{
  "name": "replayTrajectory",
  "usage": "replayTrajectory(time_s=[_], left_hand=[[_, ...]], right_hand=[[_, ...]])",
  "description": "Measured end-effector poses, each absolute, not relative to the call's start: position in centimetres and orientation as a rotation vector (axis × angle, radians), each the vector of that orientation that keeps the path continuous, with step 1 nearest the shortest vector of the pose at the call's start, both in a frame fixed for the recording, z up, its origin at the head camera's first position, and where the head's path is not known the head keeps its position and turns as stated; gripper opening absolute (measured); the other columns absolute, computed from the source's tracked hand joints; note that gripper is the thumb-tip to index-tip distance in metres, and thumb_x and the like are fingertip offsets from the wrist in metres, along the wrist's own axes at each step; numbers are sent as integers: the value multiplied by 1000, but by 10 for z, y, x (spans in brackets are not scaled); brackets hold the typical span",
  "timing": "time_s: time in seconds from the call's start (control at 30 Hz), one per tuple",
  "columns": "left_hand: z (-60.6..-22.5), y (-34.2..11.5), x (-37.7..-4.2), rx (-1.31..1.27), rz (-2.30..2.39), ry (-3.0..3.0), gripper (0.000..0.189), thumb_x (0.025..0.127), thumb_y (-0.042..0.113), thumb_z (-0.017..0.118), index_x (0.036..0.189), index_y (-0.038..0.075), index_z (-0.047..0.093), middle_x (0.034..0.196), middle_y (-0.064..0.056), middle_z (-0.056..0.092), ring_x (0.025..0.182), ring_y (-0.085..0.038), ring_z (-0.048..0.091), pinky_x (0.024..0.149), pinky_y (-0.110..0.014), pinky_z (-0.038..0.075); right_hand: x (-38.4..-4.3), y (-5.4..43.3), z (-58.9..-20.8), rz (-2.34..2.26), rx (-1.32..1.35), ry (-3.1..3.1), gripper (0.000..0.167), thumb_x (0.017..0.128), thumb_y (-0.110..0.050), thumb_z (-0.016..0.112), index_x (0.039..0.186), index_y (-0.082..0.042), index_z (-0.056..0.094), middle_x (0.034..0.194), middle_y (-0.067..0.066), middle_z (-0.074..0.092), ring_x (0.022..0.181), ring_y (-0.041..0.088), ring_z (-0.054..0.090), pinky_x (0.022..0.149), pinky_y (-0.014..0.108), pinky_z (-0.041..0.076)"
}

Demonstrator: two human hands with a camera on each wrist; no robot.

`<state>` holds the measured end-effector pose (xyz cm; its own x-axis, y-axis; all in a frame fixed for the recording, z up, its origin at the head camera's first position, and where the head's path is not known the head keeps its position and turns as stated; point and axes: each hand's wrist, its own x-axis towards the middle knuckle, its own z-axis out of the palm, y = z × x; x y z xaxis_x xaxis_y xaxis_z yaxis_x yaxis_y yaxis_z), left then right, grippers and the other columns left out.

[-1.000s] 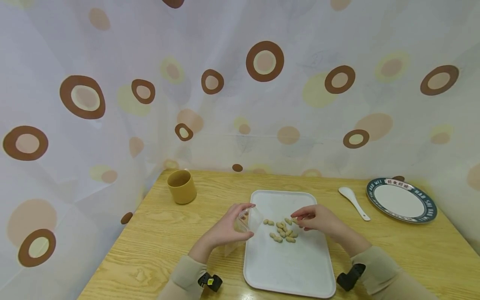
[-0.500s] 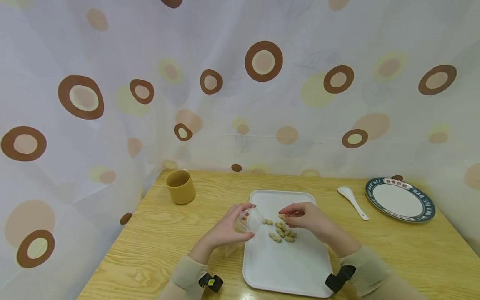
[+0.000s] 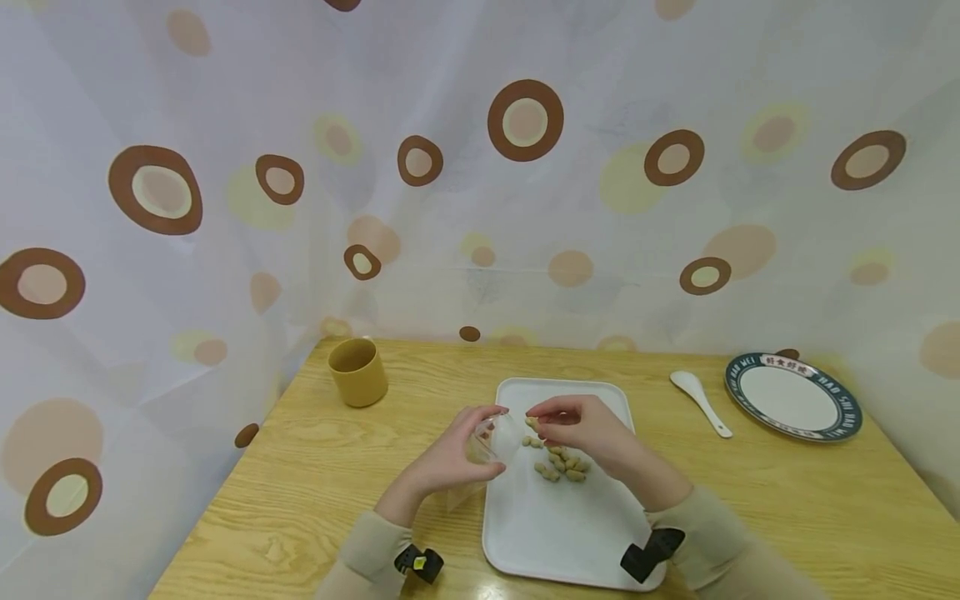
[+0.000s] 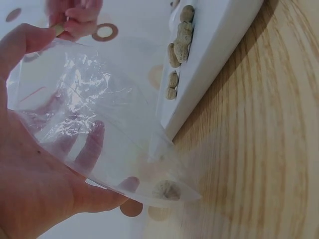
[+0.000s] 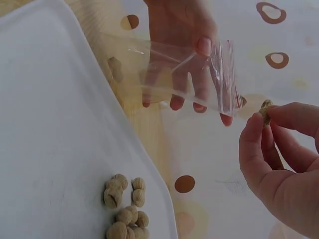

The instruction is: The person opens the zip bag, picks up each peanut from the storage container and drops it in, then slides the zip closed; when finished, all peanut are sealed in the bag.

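My left hand holds a clear zip bag by its mouth, thumb and fingers spread to keep it wide. Down in the bag's bottom corner lies one peanut, seen through the plastic. Between thumb and fingertips my right hand pinches another unshelled peanut, just to the right of the bag's mouth. Below the hands, a white tray carries several loose peanuts in a small group. The bag hangs over the tray's left edge.
A mustard-yellow cup stands at the table's back left. At the back right are a white spoon and a plate with a dark patterned rim. A dotted curtain rises behind the wooden table.
My right hand has lifted a peanut off the tray's right side and carried it left toward the bag. The left hand and bag have stayed almost still.
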<state>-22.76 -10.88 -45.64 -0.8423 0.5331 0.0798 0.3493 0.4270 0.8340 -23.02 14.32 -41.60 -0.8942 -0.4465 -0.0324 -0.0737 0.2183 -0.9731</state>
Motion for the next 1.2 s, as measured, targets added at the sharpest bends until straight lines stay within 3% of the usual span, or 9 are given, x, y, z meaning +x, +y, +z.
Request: replayTrajectory(time_s=[0.23,0.67,0.93,1.2], left_hand=[[-456,-109,-227,753,1382,2472,75,81,29,74,148,21,41,140,-15,43,122,-24,47,101,-51,41],[-453,-113,-225,744,1360,2486,76,82,30,74,149,18,39,141,-11,42,125,-24,46,103,-52,40],[-454,-112,-225,736,1355,2487,77,81,31,74,149,18,39,142,-9,42,126,-23,46,104,-52,40],[-453,-111,-226,742,1358,2484,77,81,30,75,148,17,40,142,-13,42,124,-23,46,103,-52,40]], right_hand=[[-228,129,-411,-1744,-535,2137,35,95,-12,65,122,10,62,98,4,71,86,12,67,81,31,57],[-229,115,-404,-1739,-563,2094,36,95,-11,65,123,11,60,96,12,66,84,11,67,79,29,58],[-229,114,-407,-1751,-583,2037,37,95,-8,63,125,12,58,94,3,65,85,11,68,85,37,58],[-229,116,-406,-1740,-558,2050,36,94,-8,63,124,11,59,99,11,65,86,12,68,84,35,58]])
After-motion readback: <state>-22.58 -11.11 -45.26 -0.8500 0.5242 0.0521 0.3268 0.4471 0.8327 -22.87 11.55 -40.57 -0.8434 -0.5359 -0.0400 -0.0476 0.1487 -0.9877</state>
